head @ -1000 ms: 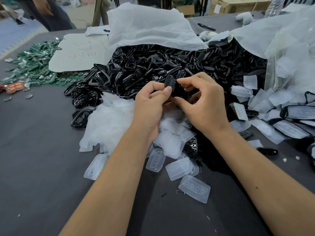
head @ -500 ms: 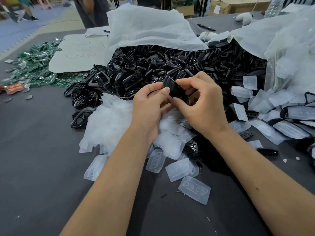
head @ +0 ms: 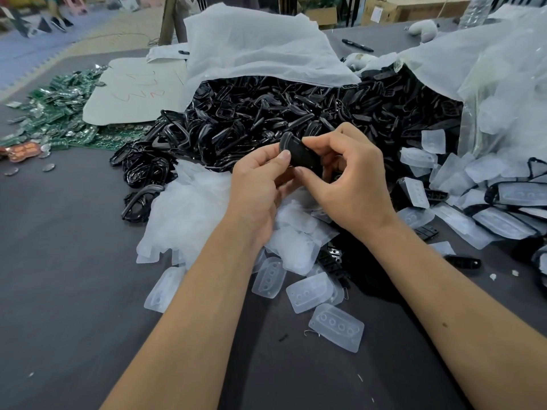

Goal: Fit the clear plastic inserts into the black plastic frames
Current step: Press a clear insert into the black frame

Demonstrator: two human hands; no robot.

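Both hands hold one black plastic frame (head: 299, 153) above the table, in front of a big heap of black frames (head: 266, 113). My left hand (head: 260, 184) pinches its near edge with thumb and fingers. My right hand (head: 349, 179) grips its right side, index finger on the top edge and thumb underneath. Whether a clear insert sits in this frame is hidden. Loose clear inserts lie below my hands, one with several holes (head: 336, 326) nearest me, others (head: 307, 291) in a pile (head: 189, 214).
White bags (head: 254, 51) cover the frame heap at the back. At the right lie more clear inserts (head: 420, 158) and frames with inserts fitted (head: 521, 193). Green circuit boards (head: 53, 119) and a cardboard sheet (head: 136, 90) lie at the far left on the grey table (head: 59, 276).
The black frame has turned a little in my fingers and my hands have edged upward. A person at the far back left has walked out of view.
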